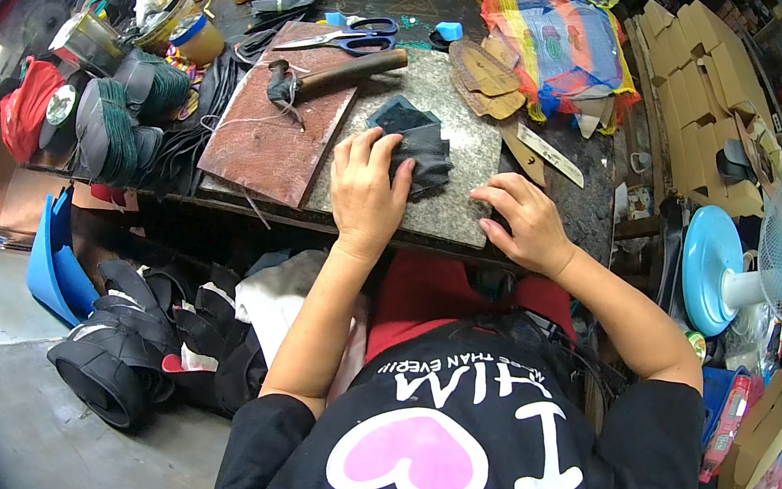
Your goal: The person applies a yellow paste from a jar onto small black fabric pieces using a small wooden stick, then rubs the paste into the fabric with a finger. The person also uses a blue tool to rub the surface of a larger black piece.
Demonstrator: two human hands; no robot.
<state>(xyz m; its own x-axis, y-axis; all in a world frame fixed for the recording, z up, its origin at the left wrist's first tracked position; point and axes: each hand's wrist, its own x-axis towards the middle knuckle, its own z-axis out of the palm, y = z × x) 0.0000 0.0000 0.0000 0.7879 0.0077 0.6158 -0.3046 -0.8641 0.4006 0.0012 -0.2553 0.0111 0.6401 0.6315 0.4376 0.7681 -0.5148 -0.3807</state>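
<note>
At stone slab (475, 141) | left grip (366, 190) is touching black pieces (429, 154), closure unclear | right grip (532, 230) is curving half-open, empty

We see thin, black, pliable-looking sheet pieces (431, 167) (the far ones bluish and angular) overlapping in an uneven pile on the grey, speckled, rectangular slab (475, 148).

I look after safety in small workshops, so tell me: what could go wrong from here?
The black pieces overlap unevenly beside the left hand, so they might slide out of line.

The hammer lies on the reddish board with its handle past the board's edge; a bump could shift it.

The scissors lie just beyond the hammer, so a careless reach there might meet their blades.
</note>
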